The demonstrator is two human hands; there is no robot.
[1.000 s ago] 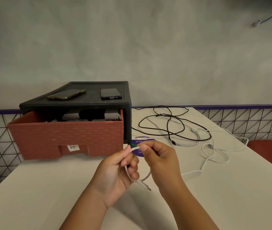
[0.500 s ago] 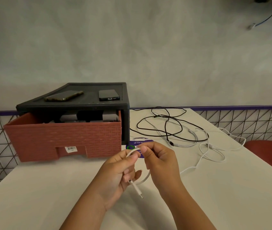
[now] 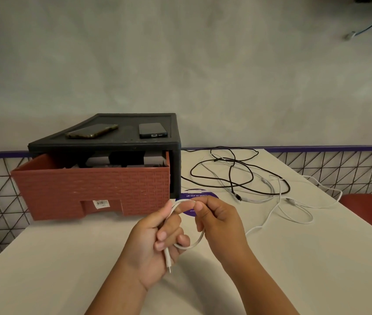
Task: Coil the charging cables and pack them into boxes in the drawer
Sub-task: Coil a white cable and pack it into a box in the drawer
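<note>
A white charging cable (image 3: 194, 242) forms one small loop between my two hands over the table's middle. My left hand (image 3: 155, 242) pinches the loop, and the plug end hangs down past its palm. My right hand (image 3: 220, 221) grips the loop's top, with the rest of the cable trailing right across the table. A black cable (image 3: 241, 176) lies tangled with more white cable (image 3: 294, 208) further right. The red brick-patterned drawer (image 3: 94, 189) stands pulled out of its black case (image 3: 117, 142); dark boxes (image 3: 121, 161) show inside, partly hidden.
Two phones (image 3: 92, 131) (image 3: 152, 130) lie on top of the black case. A purple round sticker (image 3: 190, 201) is on the white table (image 3: 67, 258) behind my hands. A red chair seat (image 3: 371, 214) sits at the right edge. A wire-mesh fence runs behind the table.
The loop has widened and the plug end has swung down below my left palm. More cable has been drawn in from the right.
</note>
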